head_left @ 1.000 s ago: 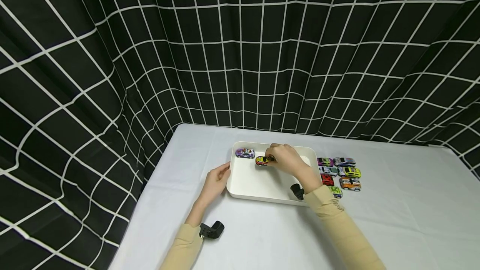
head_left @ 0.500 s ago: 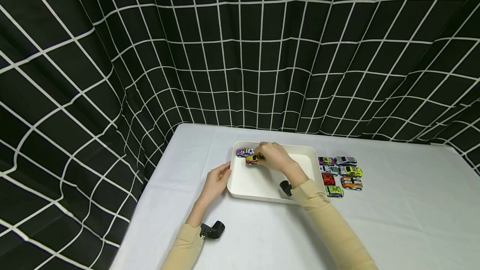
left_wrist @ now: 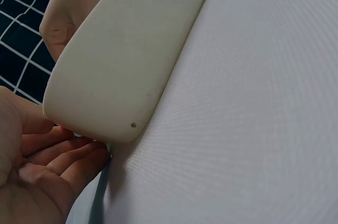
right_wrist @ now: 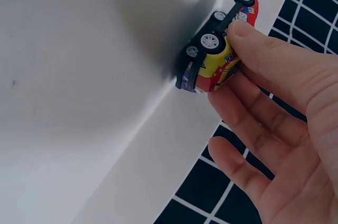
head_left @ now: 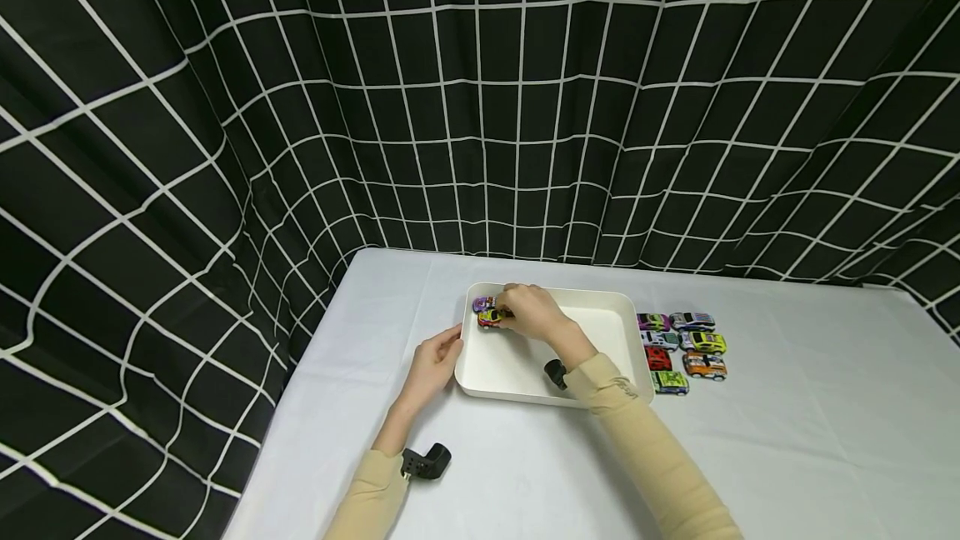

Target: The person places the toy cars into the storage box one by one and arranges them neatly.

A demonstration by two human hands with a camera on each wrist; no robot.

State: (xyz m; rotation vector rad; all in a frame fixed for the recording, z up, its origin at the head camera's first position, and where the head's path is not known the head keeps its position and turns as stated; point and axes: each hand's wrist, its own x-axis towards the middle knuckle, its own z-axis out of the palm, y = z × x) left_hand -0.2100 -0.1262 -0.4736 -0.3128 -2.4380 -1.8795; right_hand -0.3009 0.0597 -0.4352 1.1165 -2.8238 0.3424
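Pinching a small red-and-yellow toy car [right_wrist: 215, 60] between thumb and fingers, the right hand [head_left: 528, 312] is positioned over the far-left part of a shallow, white, rectangular tray [head_left: 517, 396] with rounded corners. Right wrist view shows the car tilted, its black underside and pale-spoked wheels exposed, with one finger standing clear of it. Contact between its wheels and the tray floor cannot be confirmed.

Just beyond the held car, a purple toy car with multicoloured markings [head_left: 483, 304] sits in the far-left corner, partly covered by the right hand.

Fingers of the left hand [head_left: 431, 365] are extended loosely, tips touching the outside of the tray's left end. Left wrist view records a small dark spot [left_wrist: 133, 125] on the outer wall near the corner.

Outside the tray's right end stand seven toy cars in two columns: purple-and-green [head_left: 653, 322], pale blue-grey [head_left: 662, 341], red-and-black [head_left: 658, 358] and lime-green [head_left: 671, 382] nearest the wall; silver-blue [head_left: 692, 322], yellow [head_left: 703, 342] and orange-and-white [head_left: 705, 366] farther right.

Beneath everything lies a white tablecloth [head_left: 810, 407]; behind hangs a black curtain with white grid lines [head_left: 540, 115].
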